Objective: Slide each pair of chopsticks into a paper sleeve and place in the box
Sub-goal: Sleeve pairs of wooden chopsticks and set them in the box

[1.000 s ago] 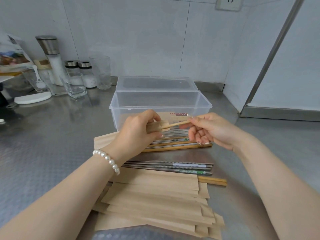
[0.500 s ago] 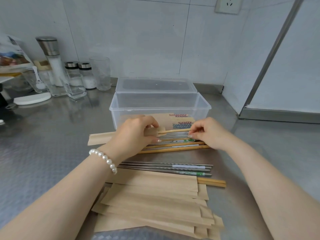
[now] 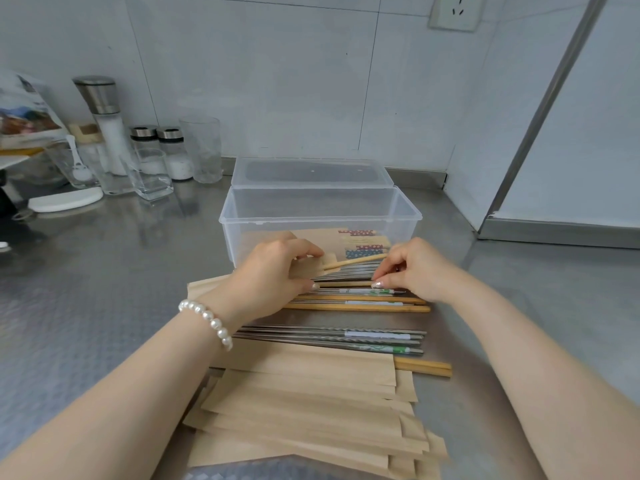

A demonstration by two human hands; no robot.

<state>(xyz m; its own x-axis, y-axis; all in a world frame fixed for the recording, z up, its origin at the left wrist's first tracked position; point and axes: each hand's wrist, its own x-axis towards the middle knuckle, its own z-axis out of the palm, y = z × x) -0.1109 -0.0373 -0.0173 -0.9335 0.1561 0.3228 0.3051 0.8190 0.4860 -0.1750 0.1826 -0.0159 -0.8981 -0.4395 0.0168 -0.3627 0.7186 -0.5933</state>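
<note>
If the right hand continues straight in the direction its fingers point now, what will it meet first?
The right hand points left, across the loose chopsticks. It would probably meet the left hand first, which holds a paper sleeve; depth is unclear.

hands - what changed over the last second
Both hands came down from above the pile: the left hand keeps its paper sleeve with one wooden chopstick poking out, while the right hand let that chopstick go and now fingers the loose chopsticks. Box and sleeve stack unchanged.
</note>
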